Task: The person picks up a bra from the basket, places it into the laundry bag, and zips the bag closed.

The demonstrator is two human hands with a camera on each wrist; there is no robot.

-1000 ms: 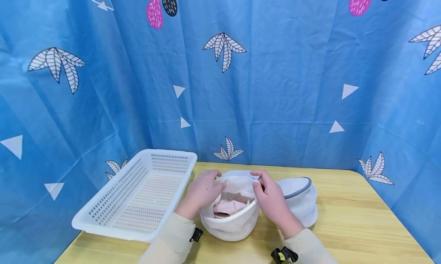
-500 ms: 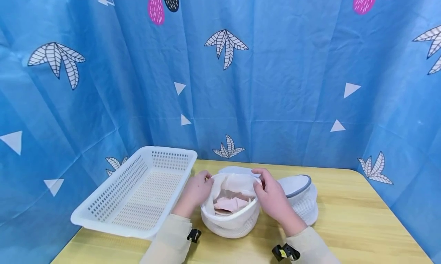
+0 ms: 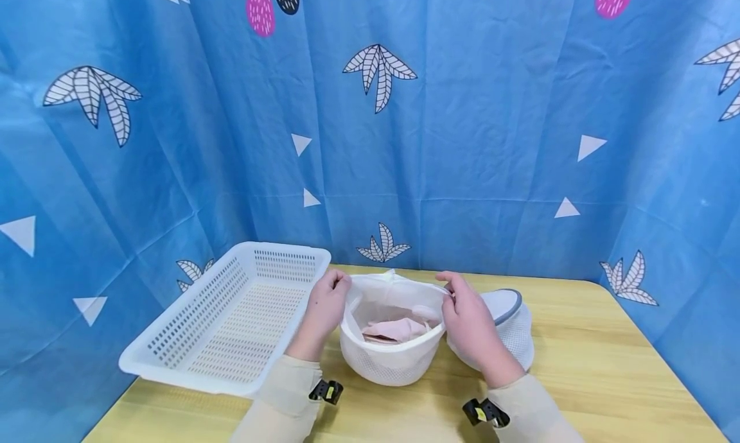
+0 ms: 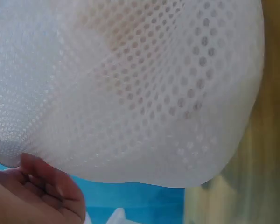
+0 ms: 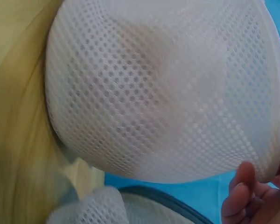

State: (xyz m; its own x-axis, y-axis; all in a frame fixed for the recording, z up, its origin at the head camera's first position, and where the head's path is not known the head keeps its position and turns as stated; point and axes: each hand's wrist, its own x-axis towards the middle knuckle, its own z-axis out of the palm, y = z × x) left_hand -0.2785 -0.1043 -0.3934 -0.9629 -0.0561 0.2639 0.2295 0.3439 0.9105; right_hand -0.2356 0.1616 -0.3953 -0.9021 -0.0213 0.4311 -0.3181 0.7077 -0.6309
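Fingers [image 3: 337, 278] of the left hand [image 3: 322, 307] are closed on the left edge of the mouth of the white mesh bag [image 3: 390, 368]; fingers of the right hand [image 3: 469, 318] pinch the opposite edge. In both wrist views the fingertips meet the bag's rim, with the mesh wall hanging beside them.

Change over the last second: the left hand has moved from over the opening to the outer left edge, and the right hand has shifted outward. As a result, the mouth, narrower and partly covered a second ago, now stands broad and rounded. Pale pink fabric [image 3: 399, 329] remains inside, low in the bag; its exact form cannot be told.

Effect on the work: the opening appears to be under control from two sides, giving clear access to the contents. Judged from the present hold, this is a spreading step, with the fabric not yet withdrawn.

Position: the bag sits at the near middle of the tabletop [image 3: 595, 359], between the white perforated basket [image 3: 243, 330] on the left and a second mesh bag with grey trim [image 3: 516, 340] on the right, partly hidden by the right hand.
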